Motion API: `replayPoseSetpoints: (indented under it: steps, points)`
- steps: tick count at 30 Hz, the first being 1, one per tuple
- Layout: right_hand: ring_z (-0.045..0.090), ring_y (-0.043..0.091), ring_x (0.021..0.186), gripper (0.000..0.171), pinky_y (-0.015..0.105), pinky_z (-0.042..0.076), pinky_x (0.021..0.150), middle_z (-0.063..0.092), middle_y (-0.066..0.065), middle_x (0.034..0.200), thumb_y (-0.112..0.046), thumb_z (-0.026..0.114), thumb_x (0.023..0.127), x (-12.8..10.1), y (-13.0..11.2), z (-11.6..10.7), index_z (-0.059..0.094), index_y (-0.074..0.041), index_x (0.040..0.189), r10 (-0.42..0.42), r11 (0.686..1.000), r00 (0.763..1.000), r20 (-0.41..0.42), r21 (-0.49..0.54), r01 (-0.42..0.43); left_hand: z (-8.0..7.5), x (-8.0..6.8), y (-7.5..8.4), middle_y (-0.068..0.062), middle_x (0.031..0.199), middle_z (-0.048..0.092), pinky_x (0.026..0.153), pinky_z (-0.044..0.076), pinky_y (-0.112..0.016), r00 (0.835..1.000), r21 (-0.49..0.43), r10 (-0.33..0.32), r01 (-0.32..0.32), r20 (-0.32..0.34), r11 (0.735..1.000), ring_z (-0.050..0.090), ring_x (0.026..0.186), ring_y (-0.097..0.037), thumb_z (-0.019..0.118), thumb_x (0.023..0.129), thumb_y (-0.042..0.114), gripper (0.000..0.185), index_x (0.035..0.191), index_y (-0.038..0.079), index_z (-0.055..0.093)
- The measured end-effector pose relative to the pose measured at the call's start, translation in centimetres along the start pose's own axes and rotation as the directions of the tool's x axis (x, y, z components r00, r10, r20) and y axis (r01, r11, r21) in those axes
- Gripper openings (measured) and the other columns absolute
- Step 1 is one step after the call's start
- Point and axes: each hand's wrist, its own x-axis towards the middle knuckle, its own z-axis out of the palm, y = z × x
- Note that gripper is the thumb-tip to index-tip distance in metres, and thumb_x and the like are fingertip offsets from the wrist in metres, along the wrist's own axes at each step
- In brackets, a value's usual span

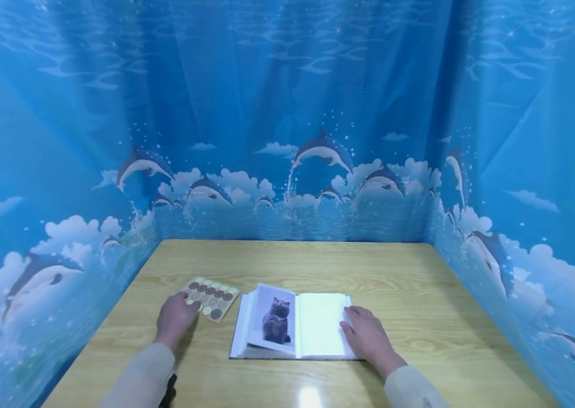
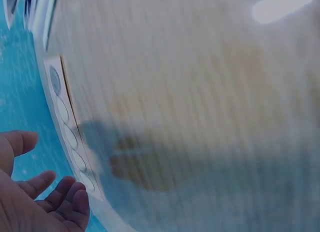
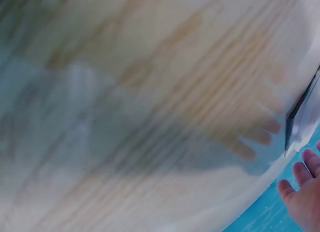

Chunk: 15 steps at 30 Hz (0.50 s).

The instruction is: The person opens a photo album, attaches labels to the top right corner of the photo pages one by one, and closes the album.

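An album (image 1: 322, 326) lies spread on the table, a grey cat picture (image 1: 276, 320) on its slightly raised left leaf and a blank white page on the right. To its left is a sheet of round stickers (image 1: 214, 296) in brown, grey and cream rows. My left hand (image 1: 177, 314) is over the sheet's left edge; in the left wrist view its thumb and loosely bent fingers (image 2: 65, 204) stand apart with nothing between them. At the album's right edge is my right hand (image 1: 366, 333), fingertips over the page margin. Its fingers (image 3: 302, 174) look relaxed and spread in the right wrist view.
The wooden table (image 1: 420, 294) has a bright light reflection near its front. Blue curtains (image 1: 287, 85) printed with dolphins hang around the back and both sides. A small black object (image 1: 169, 391) shows beside the left sleeve.
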Motion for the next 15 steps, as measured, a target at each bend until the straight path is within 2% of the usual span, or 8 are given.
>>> replayPoseSetpoints:
  steps: [8, 15]
  points:
    - [0.045, 0.044, 0.13, 0.045, 0.06, 0.034, 0.108, 0.053, 0.026, 0.137, -0.024, 0.057, 0.099, 0.2, -0.9, 0.2, 0.055, 0.005, 0.134, -0.008, 1.0, 1.0, -0.009, 0.021, 0.009, -0.7, 1.8, -1.0, -0.041, 0.118, 0.054, 0.089, 0.046, -0.063, 1.0, 0.057, -0.024, 0.025, -0.018, 0.998, 0.054, 0.107, -0.055, 0.059, 0.094, 0.024, 0.054, 0.126, -0.019, 0.049]
    - [0.045, 0.044, 0.13, 0.045, 0.059, 0.034, 0.108, 0.052, 0.027, 0.137, -0.023, 0.057, 0.099, 0.3, -1.1, 0.2, 0.055, 0.005, 0.134, -0.014, 1.0, 1.0, -0.018, 0.013, 0.015, -1.4, 3.2, -1.3, -0.044, 0.116, 0.051, 0.09, 0.044, -0.067, 1.0, 0.085, -0.015, 0.013, 0.025, 0.996, 0.052, 0.106, -0.058, 0.06, 0.095, 0.033, 0.061, 0.12, -0.021, 0.05]
